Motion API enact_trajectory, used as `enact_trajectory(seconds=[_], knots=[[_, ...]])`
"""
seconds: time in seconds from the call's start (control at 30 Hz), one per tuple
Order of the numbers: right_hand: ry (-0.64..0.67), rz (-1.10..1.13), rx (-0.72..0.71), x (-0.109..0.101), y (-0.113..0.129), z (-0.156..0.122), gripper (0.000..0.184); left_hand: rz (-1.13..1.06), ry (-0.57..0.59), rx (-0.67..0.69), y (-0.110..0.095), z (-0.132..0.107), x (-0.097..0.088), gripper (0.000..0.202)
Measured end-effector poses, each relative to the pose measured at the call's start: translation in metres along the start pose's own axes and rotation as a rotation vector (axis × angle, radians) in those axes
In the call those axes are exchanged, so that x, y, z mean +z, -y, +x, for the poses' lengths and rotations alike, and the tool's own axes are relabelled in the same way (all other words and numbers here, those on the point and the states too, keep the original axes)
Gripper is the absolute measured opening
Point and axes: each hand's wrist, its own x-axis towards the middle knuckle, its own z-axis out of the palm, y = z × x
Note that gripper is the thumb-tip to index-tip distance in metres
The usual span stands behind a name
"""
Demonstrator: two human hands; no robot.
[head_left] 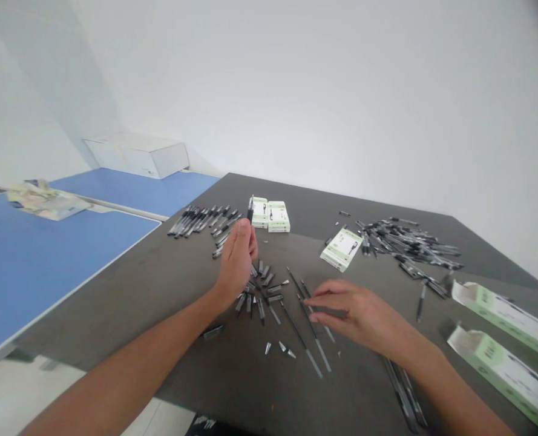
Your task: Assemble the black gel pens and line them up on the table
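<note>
My left hand (238, 257) is closed around a black-gripped pen (250, 210), whose narrow end points up; the rest of it is hidden in the fist. My right hand (357, 309) reaches in low over several pen refills (302, 340) lying on the dark table. Its thumb and fingers are apart, the fingertips close above or touching a refill; I cannot tell which. Between the hands lies a loose cluster of short black and clear pen caps (275, 289). Small silver cone tips (287, 349) rest nearer the table's front edge.
Rows of pens (195, 220) lie back left, a larger pile of pens (405, 239) back right. Small green-white boxes (278, 216) stand behind my left hand; a flat carton (342, 248) lies mid-table. Open long cartons (500, 369) are at right. A blue table (69, 254) adjoins.
</note>
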Motion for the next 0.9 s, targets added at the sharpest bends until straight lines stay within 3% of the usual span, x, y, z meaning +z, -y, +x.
enact_trajectory(seconds=[0.17,0.37,0.73,0.9], knots=[[0.125,-0.203,0.041,-0.004,0.000,0.042,0.032,-0.021,0.004,0.001,0.002,-0.003,0.002,0.062],[0.218,-0.322,0.087,0.008,-0.004,0.086,0.026,0.000,0.015,-0.008,0.006,-0.006,-0.001,0.057],[0.308,-0.318,0.092,0.003,0.005,0.100,0.022,0.084,0.055,0.023,0.006,-0.006,-0.005,0.055],[0.193,-0.217,0.148,0.000,0.010,0.095,0.017,0.149,0.088,0.022,0.005,-0.010,-0.006,0.052]])
